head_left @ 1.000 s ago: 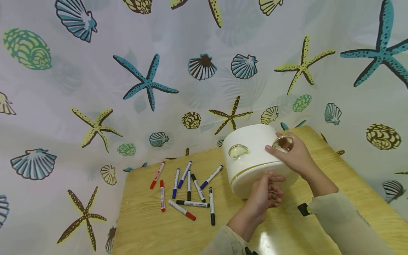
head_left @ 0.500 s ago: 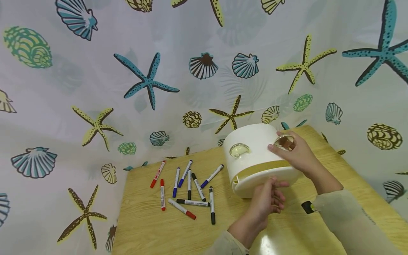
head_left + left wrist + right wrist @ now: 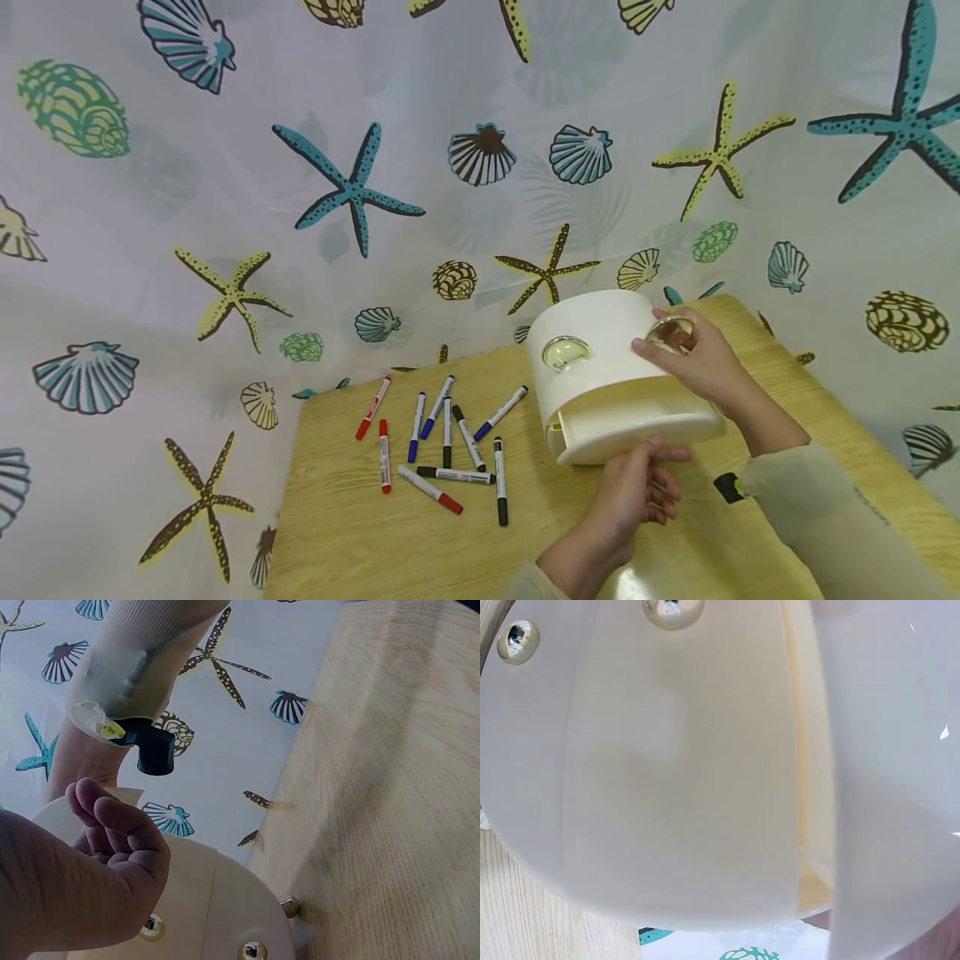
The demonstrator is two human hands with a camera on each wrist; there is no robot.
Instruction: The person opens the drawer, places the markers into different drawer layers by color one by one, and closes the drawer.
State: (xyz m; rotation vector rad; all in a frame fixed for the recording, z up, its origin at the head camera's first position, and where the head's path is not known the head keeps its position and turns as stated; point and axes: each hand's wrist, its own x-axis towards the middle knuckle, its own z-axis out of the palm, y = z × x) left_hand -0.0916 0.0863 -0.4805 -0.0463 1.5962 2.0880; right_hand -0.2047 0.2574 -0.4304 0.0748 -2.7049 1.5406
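A white rounded box (image 3: 592, 358) with gold-trimmed round fittings (image 3: 566, 353) stands at the right of the table. From its lower part a white drawer (image 3: 645, 421) is pulled partway out toward me. My left hand (image 3: 626, 500) is at the drawer's lower front, its fingers curled; what thumb and forefinger pinch there is hidden. My right hand (image 3: 705, 354) grips the box at its right gold-trimmed fitting, thumb on the front wall. In the left wrist view, gold knobs (image 3: 253, 950) show near my left hand (image 3: 105, 855). The right wrist view shows a gap beside the drawer (image 3: 675, 772).
Several markers (image 3: 453, 475) with red, blue and black caps lie scattered on the wooden table (image 3: 360, 533), left of the box. A curtain (image 3: 420, 75) printed with shells and starfish hangs behind. A small black device (image 3: 727, 487) sits at the right sleeve.
The drawer has slid out of the box toward me, widening its opening. My left hand has moved down with it, while the right hand keeps hold of the box.
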